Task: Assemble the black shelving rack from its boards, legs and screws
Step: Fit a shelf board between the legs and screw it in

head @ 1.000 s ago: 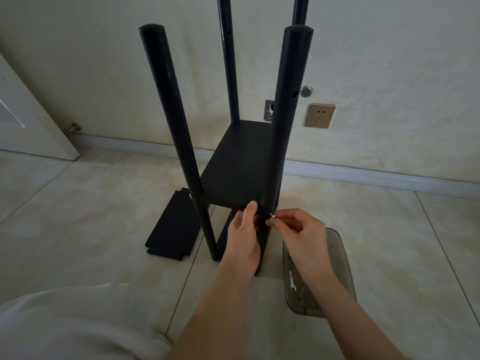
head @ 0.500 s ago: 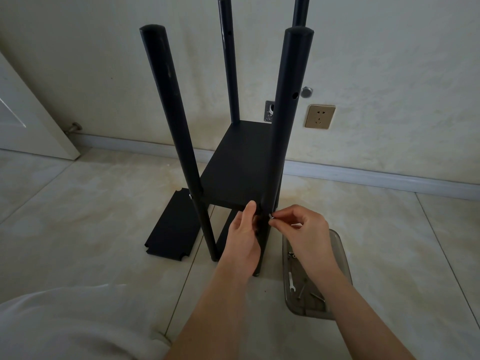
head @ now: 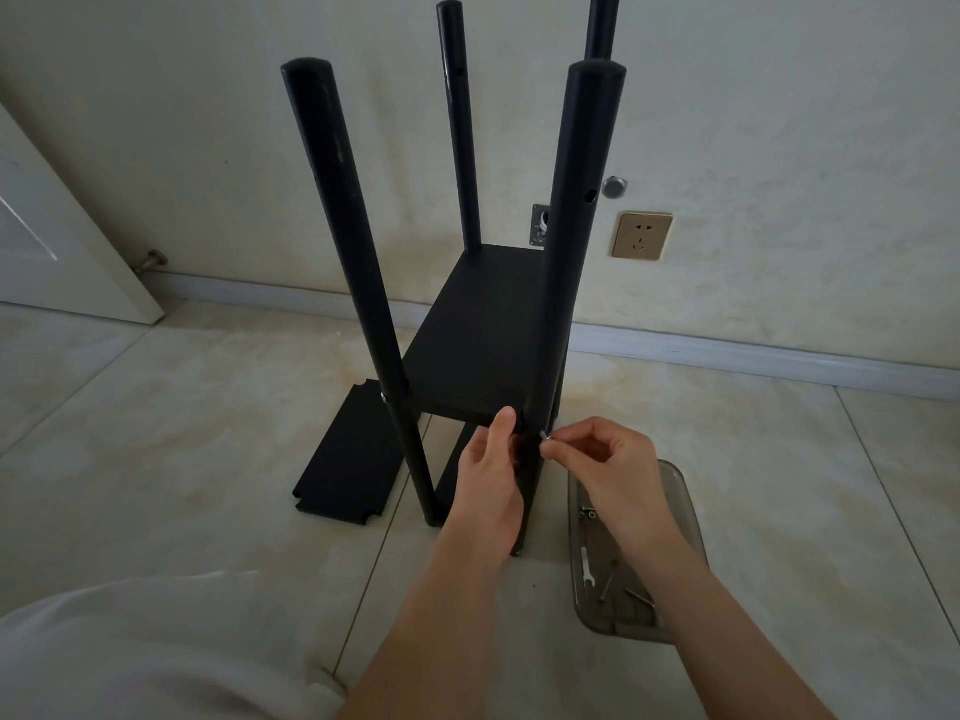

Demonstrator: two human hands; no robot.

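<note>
Tiled floor [head: 182, 459] beneath; your right hand [head: 608, 459] pinches a small slippery screw [head: 544, 435]. Left hand [head: 491, 475] grips the stiff near leg [head: 576, 252]; hold there.

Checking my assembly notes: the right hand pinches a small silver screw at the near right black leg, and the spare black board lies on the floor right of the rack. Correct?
Not quite. In the head view, the spare black board lies left of the rack. The right hand does pinch the small silver screw at the near right black leg.

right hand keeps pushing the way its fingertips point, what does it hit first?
Most likely the near right leg: the right hand pinches a screw whose tip already sits at the leg's side. Depth there is hard to judge.
</note>
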